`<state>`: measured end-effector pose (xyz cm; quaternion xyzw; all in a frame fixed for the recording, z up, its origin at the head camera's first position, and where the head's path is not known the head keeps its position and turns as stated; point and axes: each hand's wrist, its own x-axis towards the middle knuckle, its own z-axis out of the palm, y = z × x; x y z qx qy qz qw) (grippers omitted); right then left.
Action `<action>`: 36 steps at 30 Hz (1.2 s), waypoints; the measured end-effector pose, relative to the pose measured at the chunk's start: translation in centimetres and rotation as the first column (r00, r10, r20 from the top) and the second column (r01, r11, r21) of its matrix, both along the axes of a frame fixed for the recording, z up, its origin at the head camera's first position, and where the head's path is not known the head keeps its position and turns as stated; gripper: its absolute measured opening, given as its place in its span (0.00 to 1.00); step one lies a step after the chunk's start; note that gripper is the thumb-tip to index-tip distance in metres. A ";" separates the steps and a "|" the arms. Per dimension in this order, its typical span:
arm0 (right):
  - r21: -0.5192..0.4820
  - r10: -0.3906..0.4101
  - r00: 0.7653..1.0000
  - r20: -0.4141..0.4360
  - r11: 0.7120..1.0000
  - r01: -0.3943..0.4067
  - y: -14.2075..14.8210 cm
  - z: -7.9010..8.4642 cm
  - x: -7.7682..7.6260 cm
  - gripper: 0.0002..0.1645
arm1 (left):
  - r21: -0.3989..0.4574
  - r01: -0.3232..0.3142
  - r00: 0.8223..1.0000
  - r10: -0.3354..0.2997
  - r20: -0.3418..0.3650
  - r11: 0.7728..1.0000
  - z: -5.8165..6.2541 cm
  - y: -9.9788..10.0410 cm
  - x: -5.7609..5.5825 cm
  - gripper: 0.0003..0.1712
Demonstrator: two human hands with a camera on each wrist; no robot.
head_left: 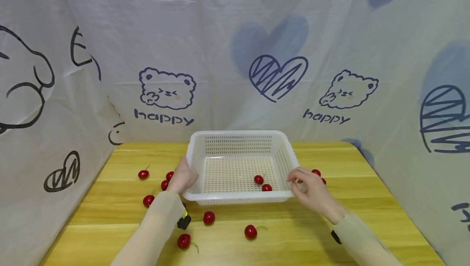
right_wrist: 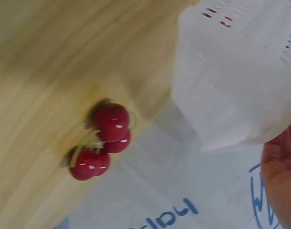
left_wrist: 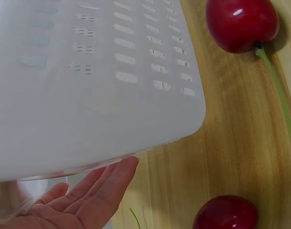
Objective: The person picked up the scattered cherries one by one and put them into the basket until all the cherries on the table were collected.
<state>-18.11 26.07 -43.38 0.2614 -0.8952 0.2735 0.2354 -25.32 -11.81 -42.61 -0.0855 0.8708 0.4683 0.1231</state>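
A white perforated plastic basket [head_left: 236, 195] is over the back half of the table, with two red cherries [head_left: 258, 180] inside on its mesh bottom. My left hand [head_left: 182, 177] grips its left side; in the left wrist view the fingers [left_wrist: 100, 193] extend along the basket wall [left_wrist: 97, 119]. At the opposite side, my right hand [head_left: 310, 186] holds the right rim, fingers bent over the edge. The right wrist view shows part of that hand [right_wrist: 281, 174] against the basket's outer wall [right_wrist: 221, 95].
Loose cherries lie around the basket on the wooden table [head_left: 293, 237]: several at the left, including one cherry [head_left: 143, 174] near the back, others in front, such as one cherry [head_left: 251, 232], and a cluster of cherries [right_wrist: 112, 122] at the right. A printed cloth [head_left: 220, 54] hangs behind the table.
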 end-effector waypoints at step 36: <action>0.172 -0.288 0.950 0.123 0.949 0.266 8.4 -4.2 0.8 0.23 | 0.018 0.019 1.000 -0.019 -0.024 1.000 0.1 -0.1 0.4 0.37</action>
